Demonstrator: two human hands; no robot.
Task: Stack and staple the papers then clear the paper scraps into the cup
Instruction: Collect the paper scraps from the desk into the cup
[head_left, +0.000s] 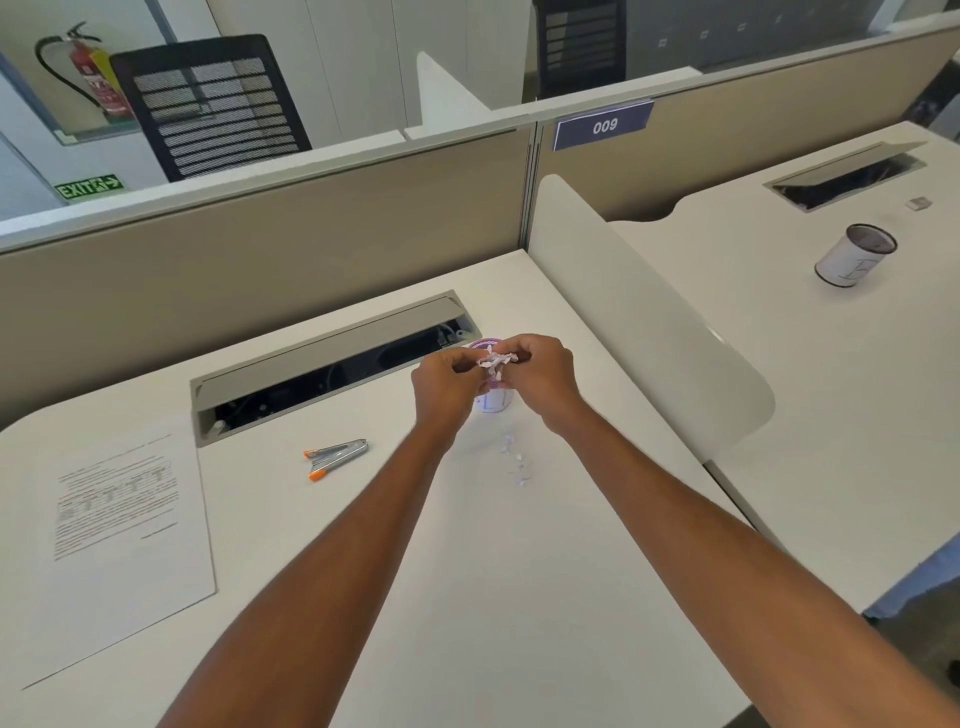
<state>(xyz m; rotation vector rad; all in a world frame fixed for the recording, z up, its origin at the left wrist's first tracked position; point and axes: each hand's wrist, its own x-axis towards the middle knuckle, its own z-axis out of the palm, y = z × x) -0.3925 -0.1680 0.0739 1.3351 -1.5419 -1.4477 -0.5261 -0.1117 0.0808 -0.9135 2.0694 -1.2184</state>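
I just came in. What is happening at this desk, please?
A person's left hand and right hand both pinch a bunch of paper scraps just above the cup. A few loose scraps lie on the desk near the cup. The stapler and the papers lie untouched to the left.

Two bare hands in view: left hand (445, 387), right hand (545, 382). Left forearm (332, 577) and right forearm (727, 561) were uncovered from wrist to lower frame edge. Knuckles and finger joints showed plainly. Blue-grey cloth (914, 582) sat at lower right; could not tell whether clothing.
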